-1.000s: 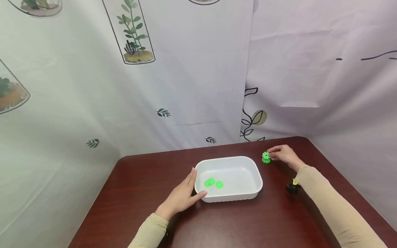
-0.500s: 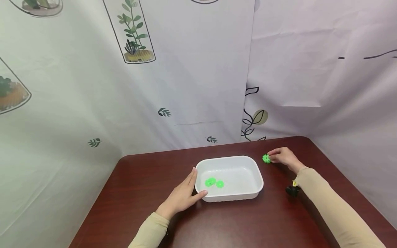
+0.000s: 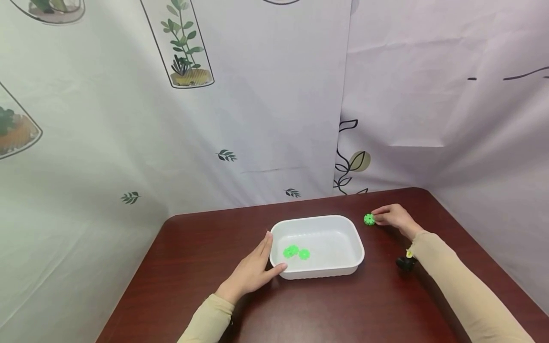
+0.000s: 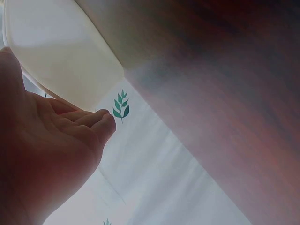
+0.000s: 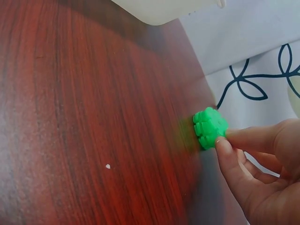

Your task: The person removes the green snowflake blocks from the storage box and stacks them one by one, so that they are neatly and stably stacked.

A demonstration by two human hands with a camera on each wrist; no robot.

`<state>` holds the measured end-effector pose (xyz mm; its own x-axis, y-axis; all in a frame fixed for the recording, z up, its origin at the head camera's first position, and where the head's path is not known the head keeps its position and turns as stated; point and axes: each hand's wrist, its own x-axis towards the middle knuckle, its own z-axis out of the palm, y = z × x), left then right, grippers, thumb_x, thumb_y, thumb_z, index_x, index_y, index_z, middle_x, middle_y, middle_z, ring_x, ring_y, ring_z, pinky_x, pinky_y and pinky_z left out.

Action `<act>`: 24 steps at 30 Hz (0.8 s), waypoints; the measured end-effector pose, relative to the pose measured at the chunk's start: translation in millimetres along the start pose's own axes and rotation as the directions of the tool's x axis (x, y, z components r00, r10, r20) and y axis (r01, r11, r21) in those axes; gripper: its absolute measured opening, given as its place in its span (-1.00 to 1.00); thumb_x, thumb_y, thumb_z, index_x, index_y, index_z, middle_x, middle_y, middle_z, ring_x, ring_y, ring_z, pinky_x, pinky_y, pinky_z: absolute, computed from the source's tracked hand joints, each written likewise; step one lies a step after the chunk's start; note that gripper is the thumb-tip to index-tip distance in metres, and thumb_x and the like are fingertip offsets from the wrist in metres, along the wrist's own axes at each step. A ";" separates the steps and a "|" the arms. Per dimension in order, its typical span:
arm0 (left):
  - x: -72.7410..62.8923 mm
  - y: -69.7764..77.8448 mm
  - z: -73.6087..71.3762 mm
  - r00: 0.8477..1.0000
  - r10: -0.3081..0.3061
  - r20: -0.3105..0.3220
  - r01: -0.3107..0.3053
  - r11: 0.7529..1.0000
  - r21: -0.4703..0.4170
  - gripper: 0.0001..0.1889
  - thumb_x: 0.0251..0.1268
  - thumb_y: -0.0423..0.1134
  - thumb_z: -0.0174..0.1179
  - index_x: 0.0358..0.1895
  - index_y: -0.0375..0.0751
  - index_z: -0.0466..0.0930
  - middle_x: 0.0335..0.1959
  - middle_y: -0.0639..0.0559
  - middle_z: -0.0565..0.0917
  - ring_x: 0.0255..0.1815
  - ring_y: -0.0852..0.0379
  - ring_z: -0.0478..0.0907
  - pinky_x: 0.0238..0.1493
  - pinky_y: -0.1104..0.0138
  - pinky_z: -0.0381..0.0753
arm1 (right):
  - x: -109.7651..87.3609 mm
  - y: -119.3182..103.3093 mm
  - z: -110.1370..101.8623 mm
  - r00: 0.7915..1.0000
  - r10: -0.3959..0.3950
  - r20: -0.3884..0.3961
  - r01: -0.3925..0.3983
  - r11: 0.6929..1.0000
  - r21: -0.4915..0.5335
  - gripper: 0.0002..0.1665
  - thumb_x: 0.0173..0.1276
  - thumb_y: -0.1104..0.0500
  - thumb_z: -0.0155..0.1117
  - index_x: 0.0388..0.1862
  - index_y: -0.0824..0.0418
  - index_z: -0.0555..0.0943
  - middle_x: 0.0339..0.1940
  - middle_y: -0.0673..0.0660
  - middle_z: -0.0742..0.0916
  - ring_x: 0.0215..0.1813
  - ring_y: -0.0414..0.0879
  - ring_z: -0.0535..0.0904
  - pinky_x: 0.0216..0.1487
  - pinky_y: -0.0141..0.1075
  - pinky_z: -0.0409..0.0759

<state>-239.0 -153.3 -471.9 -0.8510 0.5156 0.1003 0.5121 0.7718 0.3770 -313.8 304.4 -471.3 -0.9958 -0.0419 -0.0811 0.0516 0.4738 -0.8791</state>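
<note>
My right hand (image 3: pixel 396 219) pinches a green flower-shaped plastic disc (image 3: pixel 369 219) between thumb and forefinger, beyond the basin's right end. In the right wrist view the thumb and fingertip of the right hand (image 5: pixel 262 173) meet at the edge of the stacked green discs (image 5: pixel 210 127), close over the tabletop. My left hand (image 3: pixel 250 271) lies against the left end of a white basin (image 3: pixel 317 273), fingers straight along its wall and thumb at the front rim. Several green discs (image 3: pixel 303 254) lie inside the basin, towards its left. The left wrist view shows the left hand (image 4: pixel 61 140) beside the basin (image 4: pixel 65 56).
A small black object (image 3: pixel 405 263) with a yellow piece (image 3: pixel 409 253) sits by the right sleeve (image 3: pixel 459 281). The dark red wooden table (image 3: pixel 326 309) meets a printed white curtain (image 3: pixel 274 119) at the back. A tiny white speck (image 5: pixel 108 166) marks the wood.
The disc in my right hand has come down from a raised, upright position onto the green disc below, so they now stack. My left hand and the basin have stayed in place.
</note>
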 end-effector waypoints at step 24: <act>-1.0 1.7 1.1 1.000 -0.007 0.006 0.007 1.000 0.003 0.06 0.39 0.47 -0.08 0.62 -0.31 -0.12 0.64 -0.15 -0.07 0.60 -0.02 0.02 0.45 0.05 0.26 | -3.5 4.6 -5.1 1.000 -0.013 0.002 0.013 1.000 0.026 -0.60 0.46 0.37 0.19 0.13 0.69 0.51 -0.05 0.47 0.71 -0.19 -0.06 0.72 -0.15 -0.24 0.72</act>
<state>-237.2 -152.2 -472.3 -0.8540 0.5121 0.0922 0.5062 0.7765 0.3754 -310.5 311.2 -472.7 -0.9963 -0.0497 -0.0708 0.0409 0.4498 -0.8922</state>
